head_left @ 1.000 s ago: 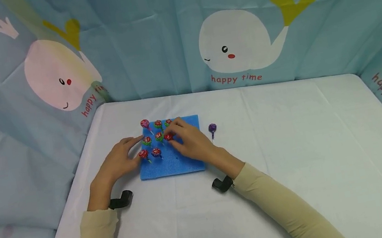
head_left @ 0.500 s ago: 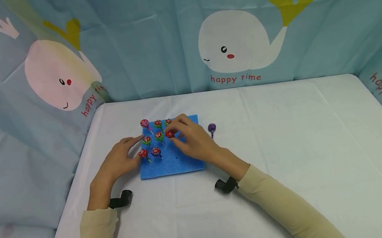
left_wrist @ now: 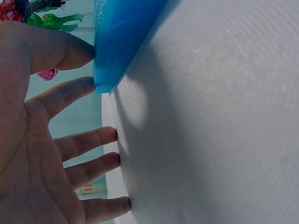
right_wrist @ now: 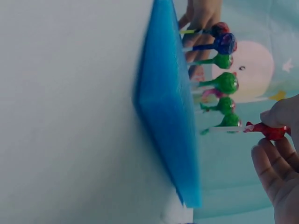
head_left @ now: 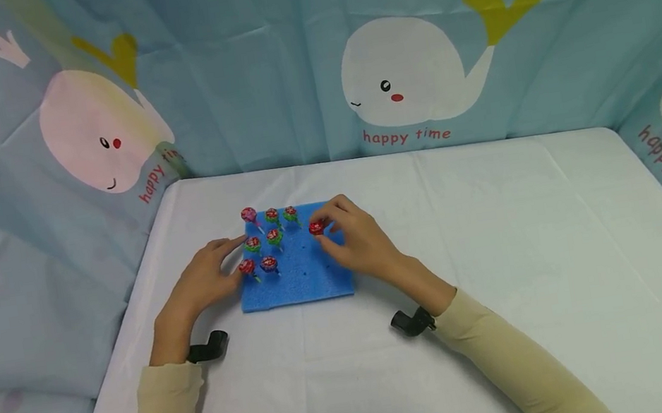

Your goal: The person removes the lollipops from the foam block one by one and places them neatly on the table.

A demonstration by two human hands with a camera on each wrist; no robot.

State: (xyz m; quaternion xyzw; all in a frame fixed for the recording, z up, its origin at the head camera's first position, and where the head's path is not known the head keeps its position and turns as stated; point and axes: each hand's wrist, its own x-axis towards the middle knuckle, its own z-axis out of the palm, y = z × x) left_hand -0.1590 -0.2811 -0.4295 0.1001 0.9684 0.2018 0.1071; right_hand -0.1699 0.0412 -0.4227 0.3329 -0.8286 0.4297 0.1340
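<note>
My right hand (head_left: 363, 239) pinches a red-wrapped lollipop (right_wrist: 274, 133) by its head, above the right part of a blue foam block (head_left: 298, 290). In the right wrist view its white stick (right_wrist: 224, 129) points at the foam, with its end apart from the surface. My left hand (head_left: 206, 280) stays at the block's left side, fingers spread and fairly straight. Thumb and index fingertips meet the foam edge in the left wrist view, the other fingertips reaching down to the table. Several lollipops stand upright in the foam's left half, among them a blue one (head_left: 269, 264) and a pink one (head_left: 249, 215).
A white cloth covers the table (head_left: 507, 266). Small holes show in the foam right of the standing lollipops. A blue curtain (head_left: 264, 102) with whale prints hangs behind and at the sides. Each wrist wears a black camera (head_left: 412, 323).
My right hand has moved right with the red lollipop, away from the standing ones. The purple lollipop on the table is now hidden behind that hand. My left hand has kept its place.
</note>
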